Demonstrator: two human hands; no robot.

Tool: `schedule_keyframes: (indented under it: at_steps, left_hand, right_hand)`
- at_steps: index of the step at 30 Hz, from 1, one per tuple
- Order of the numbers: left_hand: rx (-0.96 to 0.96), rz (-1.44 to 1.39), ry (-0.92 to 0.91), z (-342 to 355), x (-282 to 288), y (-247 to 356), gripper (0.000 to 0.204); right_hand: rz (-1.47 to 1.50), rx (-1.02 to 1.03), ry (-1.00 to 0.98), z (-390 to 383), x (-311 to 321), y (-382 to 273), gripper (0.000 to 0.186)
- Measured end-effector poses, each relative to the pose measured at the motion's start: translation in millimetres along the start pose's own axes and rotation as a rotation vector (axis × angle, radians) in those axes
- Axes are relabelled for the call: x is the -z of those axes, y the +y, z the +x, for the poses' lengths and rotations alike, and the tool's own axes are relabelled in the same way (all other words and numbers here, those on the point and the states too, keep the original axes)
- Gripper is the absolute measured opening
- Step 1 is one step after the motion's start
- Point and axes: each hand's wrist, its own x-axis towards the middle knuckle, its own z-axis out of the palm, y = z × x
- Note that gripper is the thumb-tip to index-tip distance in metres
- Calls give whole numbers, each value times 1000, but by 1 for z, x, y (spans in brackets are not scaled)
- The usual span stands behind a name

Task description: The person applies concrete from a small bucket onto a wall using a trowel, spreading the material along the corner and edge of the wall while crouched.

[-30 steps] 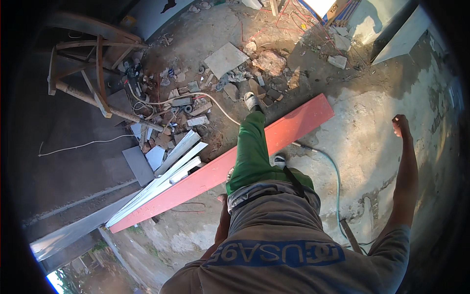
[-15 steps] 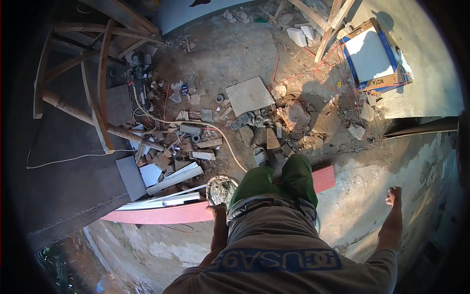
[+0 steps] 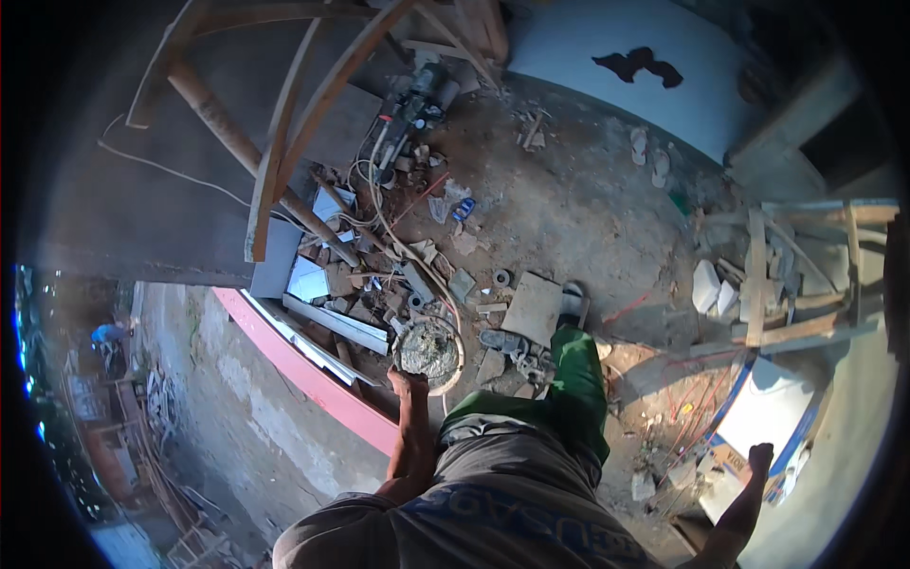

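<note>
My left hand [image 3: 409,382] is closed on the rim of a round bucket [image 3: 459,353] that holds a grey, lumpy mix, carried low by my left leg. My right hand [image 3: 758,453] hangs out at my right with curled fingers and nothing visible in it, over a stack of tile boxes with a white top [image 3: 763,403]. My green-trousered leg [image 3: 578,379] steps forward onto rubble, its sandalled foot by a square slab [image 3: 531,308]. A long pink board [image 3: 303,365] with white strips lies at my left.
A timber frame [image 3: 280,161] rises at upper left beside a power machine [image 3: 417,95], hoses and broken pieces. Slippers [image 3: 659,166] lie near a white panel [image 3: 626,114]. More timber [image 3: 755,275] stands at right. A drop-off or lower yard with clutter [image 3: 123,436] shows at far left.
I have stepped over the pink board toward the rubble and turned. The bucket in my left hand has come into view. The timber frame and machine now sit higher and more central.
</note>
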Motion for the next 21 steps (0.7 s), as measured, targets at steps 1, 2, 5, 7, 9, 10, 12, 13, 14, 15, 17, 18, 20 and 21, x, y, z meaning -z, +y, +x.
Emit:
schedule_keyframes:
  at_steps: [1,2,5,7,9,10,12,13,14,15,17,18,20,21]
  left_hand:
    - [122,-10,99,-16,-26,7,36]
    - [223,19,180,-35,-45,15,38]
    - [550,-3,258,-78,-158,34,45]
    - [697,-41,370,-96,-181,78,51]
    - [924,-603,599,-106,-205,105,42]
    - [1026,-997,750,-116,-207,109,36]
    - [807,-348,687,-164,-221,86,46]
    - [967,-631,794,-165,-254,93,44]
    - [1108,-919,888,-161,-284,102,43]
    - [978,-1024,978,-207,-232,52,42]
    - [1034,-1014,1134,-215,-281,57,41]
    - [1076,-950,1239,-199,-307,82,40]
    - [1113,-1051,1263,-195,-348,126,38]
    - [1153,-1089,1311,-211,-355,144,35]
  right_hand:
    - [-1,21,-21,10,21,-52,19]
    - [7,39,-41,18,44,-106,18]
    - [-508,1167,315,129,195,-247,25]
    - [-621,1480,744,175,218,-362,30]
    - [-502,1319,834,192,246,-511,31]
    - [-272,1001,406,175,251,-603,30]
    - [-277,950,242,138,244,-748,30]
    - [-277,944,244,120,262,-804,30]
    - [-274,945,248,101,275,-857,29]
    - [-338,976,112,78,226,-912,29]
    - [-357,993,92,48,228,-996,29]
    - [-347,1023,81,48,234,-1026,29]
    - [-370,1106,89,22,239,-1098,29]
    - [-391,1138,85,11,240,-1130,29]
